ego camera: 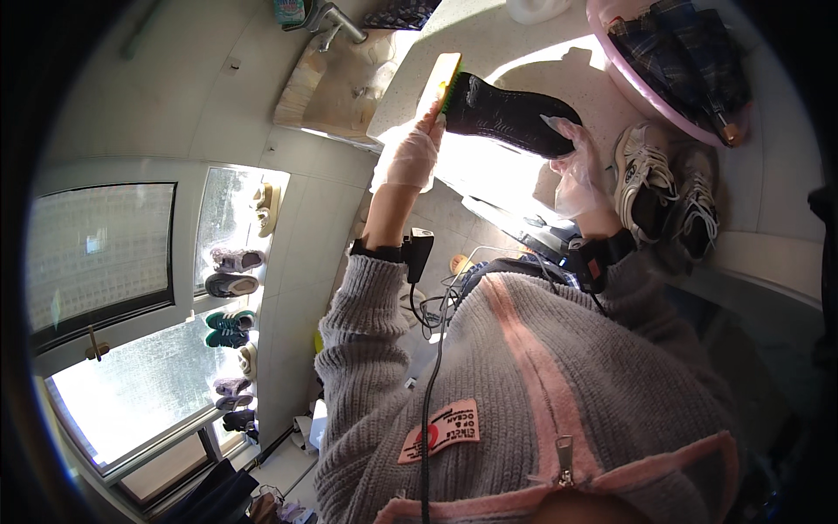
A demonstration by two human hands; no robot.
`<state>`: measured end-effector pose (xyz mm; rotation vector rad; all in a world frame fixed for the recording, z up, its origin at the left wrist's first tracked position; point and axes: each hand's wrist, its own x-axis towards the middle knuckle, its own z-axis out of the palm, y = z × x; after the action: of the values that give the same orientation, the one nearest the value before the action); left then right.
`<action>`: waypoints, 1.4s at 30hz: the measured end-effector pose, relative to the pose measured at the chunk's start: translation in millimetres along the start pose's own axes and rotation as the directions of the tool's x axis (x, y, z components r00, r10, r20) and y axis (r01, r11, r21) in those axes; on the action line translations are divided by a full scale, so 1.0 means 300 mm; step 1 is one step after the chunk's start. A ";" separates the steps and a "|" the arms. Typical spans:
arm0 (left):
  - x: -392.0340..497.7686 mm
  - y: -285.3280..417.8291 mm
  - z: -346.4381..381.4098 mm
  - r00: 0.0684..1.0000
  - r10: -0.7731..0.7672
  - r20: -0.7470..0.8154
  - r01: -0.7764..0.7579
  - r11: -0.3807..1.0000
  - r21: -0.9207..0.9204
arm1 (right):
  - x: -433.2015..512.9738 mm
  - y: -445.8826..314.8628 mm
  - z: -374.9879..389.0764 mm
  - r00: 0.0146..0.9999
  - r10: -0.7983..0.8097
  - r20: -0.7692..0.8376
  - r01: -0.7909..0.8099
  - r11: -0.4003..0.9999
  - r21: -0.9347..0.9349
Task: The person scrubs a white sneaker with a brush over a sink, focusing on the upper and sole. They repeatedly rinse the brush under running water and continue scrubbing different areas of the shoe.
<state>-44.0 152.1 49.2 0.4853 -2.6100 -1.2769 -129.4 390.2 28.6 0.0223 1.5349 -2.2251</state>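
Note:
My left hand (411, 149), in a thin clear plastic glove, grips a scrubbing brush (442, 77) with a pale yellow back and green bristles. The bristles meet the left end of a black shoe insole (510, 110), which looks wet and has stitch-like lines along its edge. My right hand (577, 171), gloved the same way, holds the insole's right end, its thumb on top and the other fingers partly hidden. The insole is over a speckled pale countertop (471, 29), in strong sunlight.
A pair of laced sneakers (645, 180) stands right of my right hand. Beyond them is a pink basin (628, 78) with plaid cloth (681, 59). A sink (347, 85) with a faucet (344, 23) lies at upper left. Several shoes (230, 327) line the windowsill. Cables (435, 367) hang down my front.

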 end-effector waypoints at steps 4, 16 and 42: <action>0.030 -0.074 0.009 0.812 0.563 -0.151 -0.522 0.818 0.243 | 0.013 0.013 -0.010 1.000 -0.002 -0.027 0.003 0.998 0.060; -0.159 0.088 0.083 0.988 0.123 -0.098 -0.085 0.941 0.328 | 0.014 0.016 -0.033 0.994 0.036 -0.105 -0.031 0.998 0.051; 0.017 -0.157 0.049 0.999 0.023 -0.045 -0.019 0.995 0.094 | 0.029 0.020 -0.077 0.996 0.080 -0.031 -0.077 0.993 0.085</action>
<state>-43.6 134.0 3.2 0.4948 -2.6386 -1.1277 -140.5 406.0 12.2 0.1439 1.4323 -2.2360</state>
